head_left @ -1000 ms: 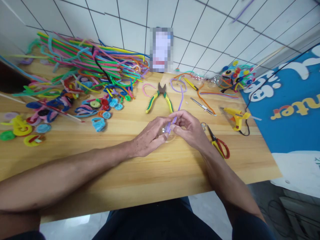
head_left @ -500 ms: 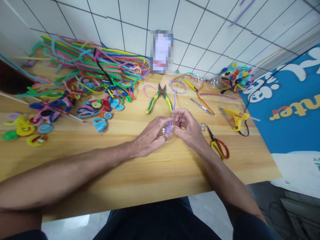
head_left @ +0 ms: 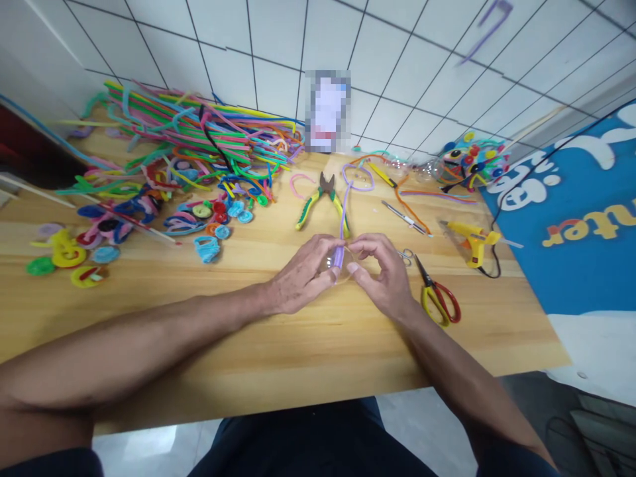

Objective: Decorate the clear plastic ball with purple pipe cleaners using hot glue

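Observation:
A clear plastic dome [head_left: 346,272], perhaps half of a ball, is between my hands over the middle of the table. Purple pipe cleaner [head_left: 338,256] lies in strands across it. One long tail runs away from me and ends in a loop near the wall. My left hand [head_left: 309,270] grips the dome's left side, thumb and fingers pressed on the purple strands. On the right, my right hand [head_left: 380,268] is curved with its thumb and fingertips at the dome's rim. Just beyond lie pliers [head_left: 325,195] with green and yellow handles, their jaws pointing away.
Pipe cleaners [head_left: 199,129] in many colours heap up at the back left, with small coiled pieces [head_left: 206,248] before them. A phone [head_left: 328,112] leans on the tiled wall. Scissors [head_left: 440,298], a yellow glue gun [head_left: 472,238], a pen-like tool [head_left: 405,217] and a yellow cutter [head_left: 382,175] lie rightward.
My right fingers have come off the purple strands and opened out to the dome's right rim. My left hand keeps its hold. The view has shifted slightly.

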### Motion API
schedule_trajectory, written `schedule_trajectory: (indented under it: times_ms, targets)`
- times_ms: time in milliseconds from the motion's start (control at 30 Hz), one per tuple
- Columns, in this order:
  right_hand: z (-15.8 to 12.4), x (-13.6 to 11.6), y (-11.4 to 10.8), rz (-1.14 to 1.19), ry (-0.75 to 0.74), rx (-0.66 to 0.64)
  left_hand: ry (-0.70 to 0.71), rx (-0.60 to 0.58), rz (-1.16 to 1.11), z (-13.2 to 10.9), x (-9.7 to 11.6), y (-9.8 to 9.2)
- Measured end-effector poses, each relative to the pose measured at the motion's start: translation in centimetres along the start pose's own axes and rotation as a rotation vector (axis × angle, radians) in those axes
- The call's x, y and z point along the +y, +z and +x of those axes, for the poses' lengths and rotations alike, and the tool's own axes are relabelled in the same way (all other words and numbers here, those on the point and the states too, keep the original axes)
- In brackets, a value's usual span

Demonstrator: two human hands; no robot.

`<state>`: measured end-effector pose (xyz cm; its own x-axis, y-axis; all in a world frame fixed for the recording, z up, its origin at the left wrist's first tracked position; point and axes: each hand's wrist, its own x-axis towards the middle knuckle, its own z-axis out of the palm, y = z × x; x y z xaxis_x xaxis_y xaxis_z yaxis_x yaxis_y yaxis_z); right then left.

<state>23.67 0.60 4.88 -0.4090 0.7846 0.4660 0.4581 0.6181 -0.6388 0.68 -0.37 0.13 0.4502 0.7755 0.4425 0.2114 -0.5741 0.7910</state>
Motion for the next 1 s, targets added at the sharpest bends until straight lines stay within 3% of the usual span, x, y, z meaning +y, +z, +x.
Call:
schedule_trajectory:
  times_ms: [267, 1000]
  targets:
    - [-1.2, 0.3, 1.0, -0.086, -0.171, -0.007, -0.021, -0.019, -0.029, -0.1, 0.1, -0.3]
    - [-1.5, 0.0, 2.2, -0.113, -0.140, -0.014, -0.077, 0.038, -0.124, -0.1, -0.2, -0.2]
